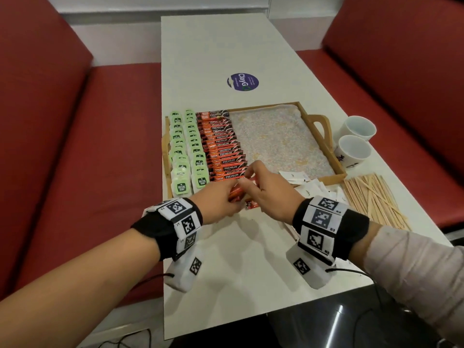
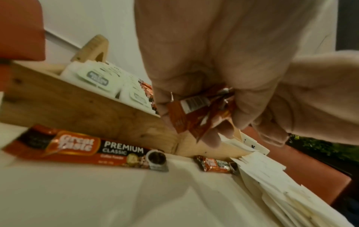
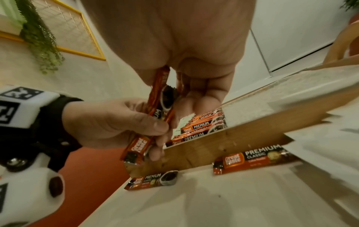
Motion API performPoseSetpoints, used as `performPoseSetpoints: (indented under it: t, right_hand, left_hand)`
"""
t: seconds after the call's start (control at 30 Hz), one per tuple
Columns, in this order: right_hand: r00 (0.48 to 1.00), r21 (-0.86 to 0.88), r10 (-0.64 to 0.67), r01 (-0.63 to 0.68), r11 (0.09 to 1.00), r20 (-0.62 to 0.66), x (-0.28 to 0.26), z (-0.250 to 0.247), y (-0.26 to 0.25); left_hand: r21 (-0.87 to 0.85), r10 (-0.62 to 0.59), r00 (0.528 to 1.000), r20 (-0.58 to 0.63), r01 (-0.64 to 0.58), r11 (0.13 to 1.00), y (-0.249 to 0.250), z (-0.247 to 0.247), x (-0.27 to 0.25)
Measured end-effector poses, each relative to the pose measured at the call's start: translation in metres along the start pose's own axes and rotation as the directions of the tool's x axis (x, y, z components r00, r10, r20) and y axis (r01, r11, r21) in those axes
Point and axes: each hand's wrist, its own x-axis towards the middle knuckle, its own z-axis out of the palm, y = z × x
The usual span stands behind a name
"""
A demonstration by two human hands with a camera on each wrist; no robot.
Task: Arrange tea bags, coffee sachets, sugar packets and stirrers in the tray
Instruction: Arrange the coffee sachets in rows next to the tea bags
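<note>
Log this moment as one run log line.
left hand: grips coffee sachets | right hand: pinches one | tray: right half bare

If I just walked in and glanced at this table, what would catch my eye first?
Probably the wooden tray: green tea bags and orange coffee sachets fill its left side in neat rows, and the rest is bare. In front of it, the left hand and right hand grip a few held sachets. Wooden stirrers lie heaped at the right.
</note>
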Motion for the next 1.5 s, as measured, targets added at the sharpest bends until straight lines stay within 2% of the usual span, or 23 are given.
performPoseSetpoints:
  t: [0.13, 0.3, 0.4, 0.47, 0.53, 0.6, 0.67, 0.73, 0.83, 1.0, 1.23, 1.33, 1.43, 1.5]
  right_hand:
    - [0.998, 0.025, -0.045, 0.046, 0.999, -0.037, 0.006, 0.003, -0.009]
    - [0.997, 0.103, -0.081, 0.08, 0.992, 0.005, 0.007, 0.007, -0.022]
    - [0.998, 0.108, -0.032, 0.038, 0.993, -0.054, 0.009, 0.003, -0.02]
    - [0.998, 0.005, 0.032, -0.032, 0.999, -0.044, 0.011, -0.002, -0.013]
    - [0.996, -0.232, 0.082, -0.069, 0.97, 0.044, 0.01, -0.003, -0.005]
    - [0.983, -0.496, 0.123, -0.04, 0.867, 0.135, 0.007, 0.0, 0.0]
    - [0.973, -0.674, 0.157, -0.003, 0.739, 0.167, 0.003, 0.006, 0.002]
    - [0.974, -0.75, 0.155, 0.021, 0.661, 0.164, 0.0, 0.01, 0.002]
    - [0.972, -0.786, 0.146, 0.056, 0.616, 0.184, 0.0, 0.016, 0.002]
    - [0.965, -0.728, 0.105, 0.108, 0.677, 0.241, 0.003, 0.033, 0.006]
    - [0.955, -0.702, 0.015, 0.206, 0.682, 0.296, 0.005, 0.046, 0.003]
    - [0.945, -0.657, -0.031, 0.25, 0.712, 0.326, 0.005, 0.045, -0.002]
    - [0.979, -0.552, -0.073, 0.168, 0.817, 0.19, 0.009, 0.039, -0.013]
    - [0.996, -0.394, -0.071, 0.089, 0.915, 0.061, 0.015, 0.033, -0.023]
  left_hand:
    - [0.011, -0.026, 1.0, -0.008, 0.026, 1.0, -0.001, -0.01, -0.002]
    - [-0.005, -0.09, 0.996, -0.018, 0.09, 0.996, -0.01, -0.017, -0.007]
    - [-0.067, -0.155, 0.986, -0.068, 0.15, 0.986, -0.016, -0.021, -0.009]
    - [-0.143, -0.194, 0.975, -0.108, 0.178, 0.974, -0.02, -0.024, -0.011]
    - [-0.236, -0.228, 0.968, -0.1, 0.2, 0.951, -0.023, -0.026, -0.014]
    - [-0.314, -0.255, 0.963, -0.083, 0.218, 0.924, -0.025, -0.027, -0.018]
    - [-0.349, -0.264, 0.962, -0.072, 0.223, 0.91, -0.028, -0.026, -0.019]
    - [-0.362, -0.268, 0.962, -0.059, 0.229, 0.904, -0.029, -0.025, -0.02]
    - [-0.37, -0.286, 0.958, -0.036, 0.253, 0.894, -0.032, -0.024, -0.021]
    - [-0.425, -0.32, 0.947, -0.026, 0.279, 0.861, -0.035, -0.024, -0.022]
    - [-0.652, -0.396, 0.917, 0.047, 0.328, 0.683, -0.042, -0.021, -0.028]
    - [-0.689, -0.383, 0.922, 0.066, 0.32, 0.651, -0.044, -0.021, -0.032]
    - [-0.699, -0.338, 0.938, 0.08, 0.295, 0.652, -0.044, -0.022, -0.036]
    - [-0.72, -0.316, 0.945, 0.082, 0.275, 0.637, -0.044, -0.024, -0.036]
